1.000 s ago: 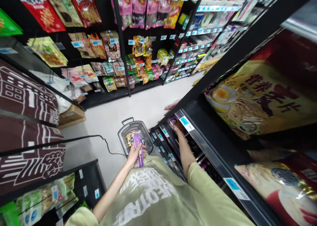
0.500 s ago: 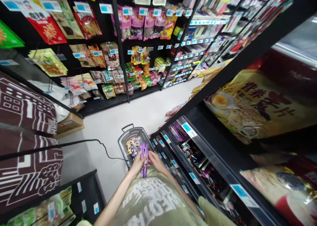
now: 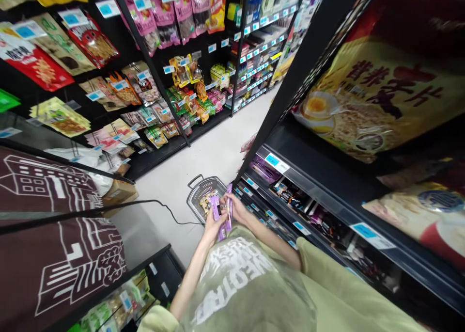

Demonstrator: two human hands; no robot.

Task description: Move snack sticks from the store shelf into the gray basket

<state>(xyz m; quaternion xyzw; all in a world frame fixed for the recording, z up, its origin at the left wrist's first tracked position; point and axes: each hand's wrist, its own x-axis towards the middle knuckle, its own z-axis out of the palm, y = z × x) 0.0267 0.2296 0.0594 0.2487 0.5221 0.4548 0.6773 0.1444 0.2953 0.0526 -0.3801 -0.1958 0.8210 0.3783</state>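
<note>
In front of my shirt, my left hand (image 3: pixel 214 223) is closed on a long purple snack packet (image 3: pixel 216 207). My right hand (image 3: pixel 236 209) grips a second purple packet (image 3: pixel 229 194) beside it, and the two packets lean apart at the top. Fine print on both is too small to read. Just beyond my hands a dark shopping basket (image 3: pixel 196 195) sits low over the floor with its handle up. Inside it are yellowish and purple packets (image 3: pixel 207 202), partly covered by my left hand and the packet.
To my right stands a black shelf (image 3: pixel 312 165) with purple packets (image 3: pixel 265 169) on a lower tier and a big cereal bag (image 3: pixel 378 89) above. Ahead, racks hold hanging snack bags (image 3: pixel 183 12). A black cord (image 3: pixel 145 202) crosses at left, near a brown printed panel (image 3: pixel 54 235).
My right hand has come back from the shelf to my left hand and now holds a purple packet. The two packets have spread apart. My view has turned right.
</note>
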